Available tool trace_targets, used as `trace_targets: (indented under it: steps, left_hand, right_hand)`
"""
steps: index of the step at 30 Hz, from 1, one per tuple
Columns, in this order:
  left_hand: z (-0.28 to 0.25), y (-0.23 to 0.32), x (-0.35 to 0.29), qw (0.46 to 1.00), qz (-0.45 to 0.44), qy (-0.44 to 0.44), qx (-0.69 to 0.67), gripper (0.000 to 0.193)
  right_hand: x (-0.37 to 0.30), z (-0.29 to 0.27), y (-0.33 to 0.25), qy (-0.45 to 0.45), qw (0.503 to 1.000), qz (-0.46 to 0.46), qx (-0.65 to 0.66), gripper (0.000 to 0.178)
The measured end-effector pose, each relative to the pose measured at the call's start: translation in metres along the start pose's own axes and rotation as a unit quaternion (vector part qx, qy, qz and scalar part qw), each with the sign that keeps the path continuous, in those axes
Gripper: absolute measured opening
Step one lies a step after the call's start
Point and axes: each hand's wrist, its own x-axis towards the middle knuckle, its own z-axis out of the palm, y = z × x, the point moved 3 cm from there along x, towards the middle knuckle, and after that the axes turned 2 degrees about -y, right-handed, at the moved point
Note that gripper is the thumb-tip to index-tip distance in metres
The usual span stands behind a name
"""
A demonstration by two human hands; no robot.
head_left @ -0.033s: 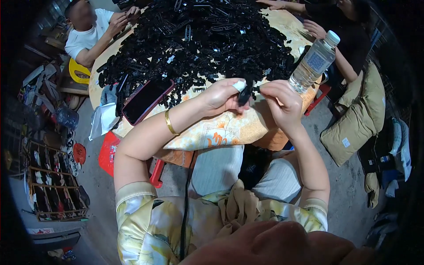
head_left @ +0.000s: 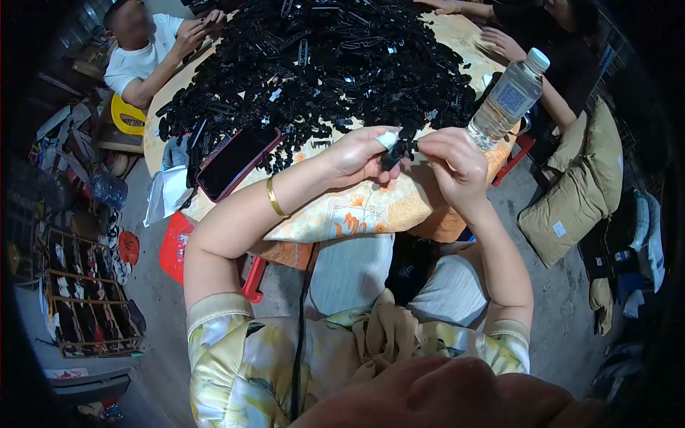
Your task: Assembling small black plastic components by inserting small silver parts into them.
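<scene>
My left hand (head_left: 357, 158), with a white wrap on its thumb, grips a small black plastic part (head_left: 394, 155) above the near edge of the table. From the right, my right hand (head_left: 462, 165) has thumb and forefinger pinched at that part's side. A tiny dark bit seems to sit between those fingertips, too small to name. Just beyond both hands spreads a large heap of black plastic parts (head_left: 314, 64), with loose small pieces along its near edge.
A dark phone (head_left: 240, 162) lies left of the heap on the patterned tablecloth (head_left: 357, 214). Close to my right hand stands a clear water bottle (head_left: 508, 100). Two people sit across the table, their hands at its far edges. Stuffed tan sacks (head_left: 567, 207) rest on the floor at right.
The black part in my left hand has turned slightly, and my right fingertips have shifted a little against it. The hand of the person at far right has moved slightly left.
</scene>
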Motion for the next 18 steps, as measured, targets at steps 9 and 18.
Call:
trace_targets:
  steps: [9, 18]
  left_hand:
    - [-0.001, -0.004, -0.001, 0.993, -0.087, 0.003, 0.077, 0.019]
    - [0.009, 0.012, -0.007, 0.979, -0.092, -0.063, 0.17, 0.031]
  right_hand:
    - [-0.002, 0.009, -0.008, -0.038, 0.995, -0.085, -0.035, 0.027]
    - [-0.003, 0.0, -0.014, -0.061, 0.989, -0.1, -0.09, 0.022]
